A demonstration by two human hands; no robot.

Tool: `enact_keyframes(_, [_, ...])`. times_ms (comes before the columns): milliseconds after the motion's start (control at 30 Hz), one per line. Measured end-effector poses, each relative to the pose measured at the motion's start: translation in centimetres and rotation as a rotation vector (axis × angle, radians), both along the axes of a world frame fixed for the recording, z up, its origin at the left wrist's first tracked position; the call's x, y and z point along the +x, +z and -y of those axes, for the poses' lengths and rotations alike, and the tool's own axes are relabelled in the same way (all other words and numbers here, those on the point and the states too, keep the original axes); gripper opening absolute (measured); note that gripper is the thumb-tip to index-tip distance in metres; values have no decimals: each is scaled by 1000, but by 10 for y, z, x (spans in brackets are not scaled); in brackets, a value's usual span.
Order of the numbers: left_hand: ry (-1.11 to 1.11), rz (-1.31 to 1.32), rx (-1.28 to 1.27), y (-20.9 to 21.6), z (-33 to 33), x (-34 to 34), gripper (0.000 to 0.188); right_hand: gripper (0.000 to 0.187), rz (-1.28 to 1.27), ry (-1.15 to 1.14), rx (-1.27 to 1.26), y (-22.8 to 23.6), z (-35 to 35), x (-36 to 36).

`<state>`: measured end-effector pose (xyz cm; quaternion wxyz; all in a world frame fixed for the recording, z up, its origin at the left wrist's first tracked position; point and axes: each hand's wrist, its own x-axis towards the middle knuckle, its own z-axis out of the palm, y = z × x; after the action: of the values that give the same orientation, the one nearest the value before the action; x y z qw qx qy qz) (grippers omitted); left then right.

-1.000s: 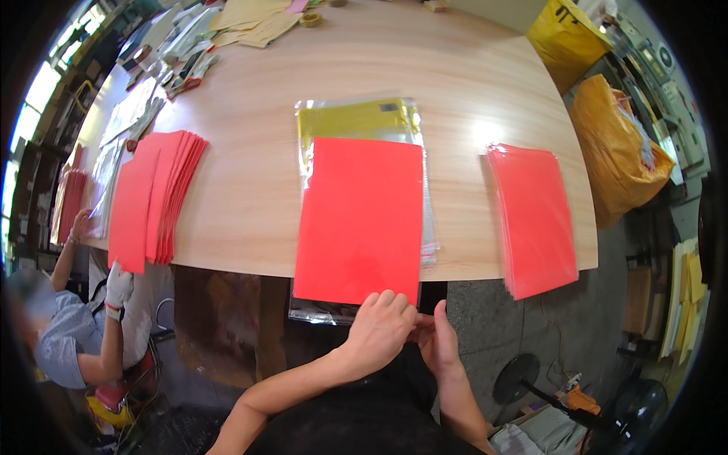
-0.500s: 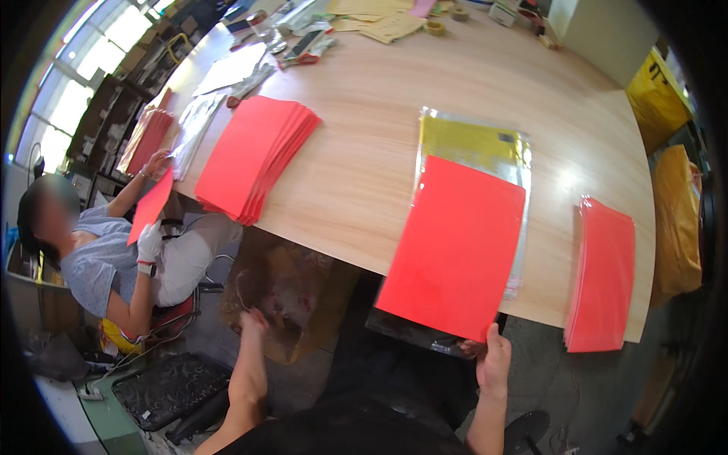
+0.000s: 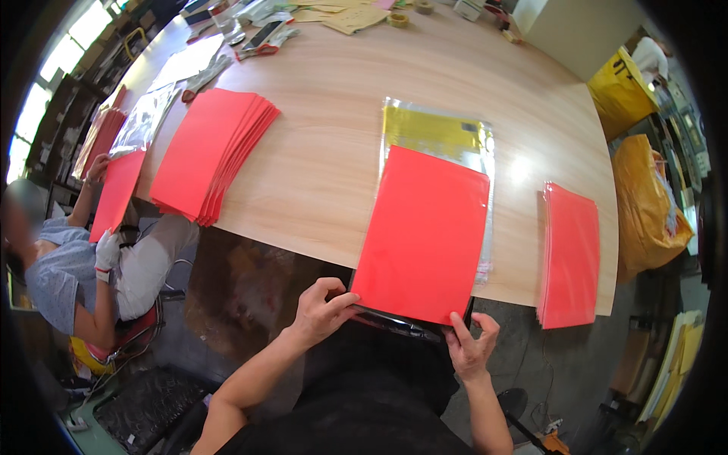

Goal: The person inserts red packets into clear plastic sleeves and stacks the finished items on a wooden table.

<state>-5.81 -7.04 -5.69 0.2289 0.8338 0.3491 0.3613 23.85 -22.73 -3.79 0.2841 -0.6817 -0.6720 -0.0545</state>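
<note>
A red sheet (image 3: 425, 235) lies over a stack of clear plastic bags (image 3: 485, 174) with a gold-yellow part (image 3: 428, 129) showing at the far end. Its near edge overhangs the table front, where a strip of shiny clear plastic (image 3: 398, 324) shows beneath it. My left hand (image 3: 320, 309) pinches the near left corner, thumb on top. At the near right corner my right hand (image 3: 472, 345) is closed, its thumb on the red surface and fingers underneath. Whether the fingers also hold the plastic is hidden.
A fanned stack of red sheets (image 3: 208, 152) lies left; a pile of plastic-covered red sheets (image 3: 570, 258) overhangs the edge at right. A co-worker (image 3: 57, 250) at far left holds a red sheet (image 3: 117, 193). Yellow sacks (image 3: 644, 205) stand beyond the table's right side.
My left hand has come up from the lower left to the red sheet's near left corner. The view has shifted right. The co-worker's red sheet now meets a clear bag.
</note>
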Motion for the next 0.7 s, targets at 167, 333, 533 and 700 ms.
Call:
enact_keyframes(167, [-20, 160, -290, 7, -3, 6, 23, 19, -167, 90, 16, 25, -13, -1])
enact_keyframes(333, [210, 847, -1412, 7, 26, 26, 22, 20, -1406, -282, -3, 6, -10, -33])
enact_keyframes(533, [163, 992, -1698, 0, 54, 82, 18, 27, -1881, -392, -45, 0, -23, -43])
enact_keyframes(700, [7, 714, -1541, -16, 78, 133, 27, 18, -1833, -245, -269, -5, -24, -35])
